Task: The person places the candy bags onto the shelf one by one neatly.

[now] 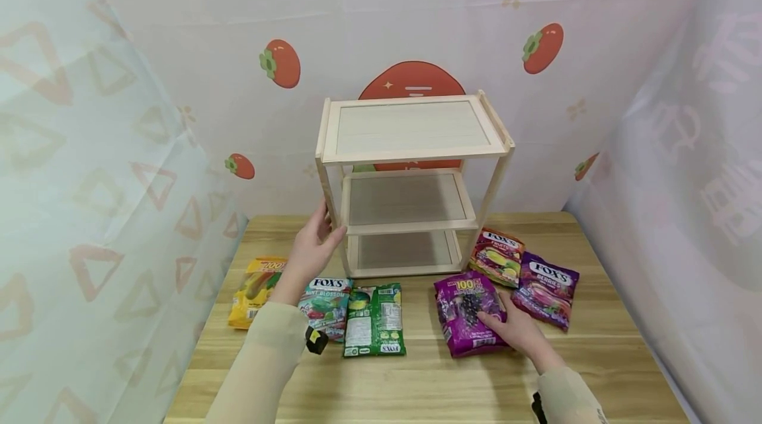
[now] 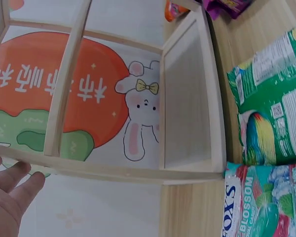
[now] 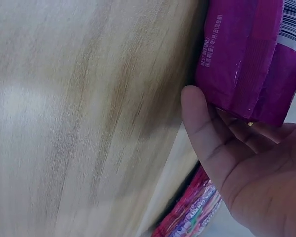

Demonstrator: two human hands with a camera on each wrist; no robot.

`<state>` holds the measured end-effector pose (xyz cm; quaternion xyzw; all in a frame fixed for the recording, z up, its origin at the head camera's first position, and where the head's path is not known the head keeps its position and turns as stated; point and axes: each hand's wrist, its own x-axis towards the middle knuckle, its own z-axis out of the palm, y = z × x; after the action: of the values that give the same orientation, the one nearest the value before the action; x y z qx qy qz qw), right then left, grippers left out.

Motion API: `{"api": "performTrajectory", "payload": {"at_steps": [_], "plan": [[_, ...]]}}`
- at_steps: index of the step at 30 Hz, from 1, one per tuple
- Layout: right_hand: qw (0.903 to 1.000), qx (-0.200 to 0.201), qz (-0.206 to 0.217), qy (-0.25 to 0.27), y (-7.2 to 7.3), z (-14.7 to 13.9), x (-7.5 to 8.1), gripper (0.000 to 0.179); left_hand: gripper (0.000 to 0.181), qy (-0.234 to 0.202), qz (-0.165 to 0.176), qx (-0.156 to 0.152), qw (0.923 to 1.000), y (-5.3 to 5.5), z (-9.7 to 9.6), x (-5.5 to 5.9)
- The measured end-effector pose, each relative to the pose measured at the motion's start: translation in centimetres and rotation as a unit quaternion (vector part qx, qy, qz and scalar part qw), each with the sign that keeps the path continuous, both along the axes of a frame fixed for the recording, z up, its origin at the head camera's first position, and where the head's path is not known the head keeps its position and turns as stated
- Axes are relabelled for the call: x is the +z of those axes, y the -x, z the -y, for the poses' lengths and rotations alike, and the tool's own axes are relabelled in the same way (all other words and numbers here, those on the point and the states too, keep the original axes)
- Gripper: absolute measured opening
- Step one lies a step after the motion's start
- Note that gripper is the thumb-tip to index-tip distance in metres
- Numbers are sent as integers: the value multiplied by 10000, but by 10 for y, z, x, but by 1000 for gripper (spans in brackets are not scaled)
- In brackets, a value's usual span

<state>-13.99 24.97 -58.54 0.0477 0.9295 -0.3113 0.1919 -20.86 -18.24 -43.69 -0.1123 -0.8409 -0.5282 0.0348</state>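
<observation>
One left hand point(image 1: 312, 249), fingers extended, touches the rack point(image 1: 411, 127) near the back edge of the desk point(image 1: 381, 387); right hand point(image 1: 522, 330) grips purple bag point(image 1: 461, 315), best-before print point(image 3: 209, 44) legible only from right wrist.

The left arm point(image 1: 270, 341) partly hides the yellow bag point(image 1: 253, 288) and mint bag point(image 1: 329, 305); small print on the green bag point(image 1: 374, 321) is illegible; in the right wrist view the cropped purple bag point(image 3: 244, 61) covers fingertips of the right hand point(image 3: 249, 173)

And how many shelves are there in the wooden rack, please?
3. In the head view, the wooden rack has a top shelf, a middle shelf below it, and a bottom shelf nearest the table. None seems hidden.
</observation>
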Motion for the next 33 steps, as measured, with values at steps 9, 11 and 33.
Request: {"api": "performTrajectory", "payload": {"at_steps": [9, 11, 33], "plan": [[9980, -396, 183, 463, 1, 1, -4, 108, 56, -107, -156, 457, 9988, 5, -4, 0], [9964, -511, 241, 627, 1, 2, -4, 108, 52, -106, -219, 600, 9979, 7, -5, 0], [9911, -774, 380, 1012, 0, 4, 2, 101, 31, -269, -210, 1101, 9933, 15, -6, -3]]}}
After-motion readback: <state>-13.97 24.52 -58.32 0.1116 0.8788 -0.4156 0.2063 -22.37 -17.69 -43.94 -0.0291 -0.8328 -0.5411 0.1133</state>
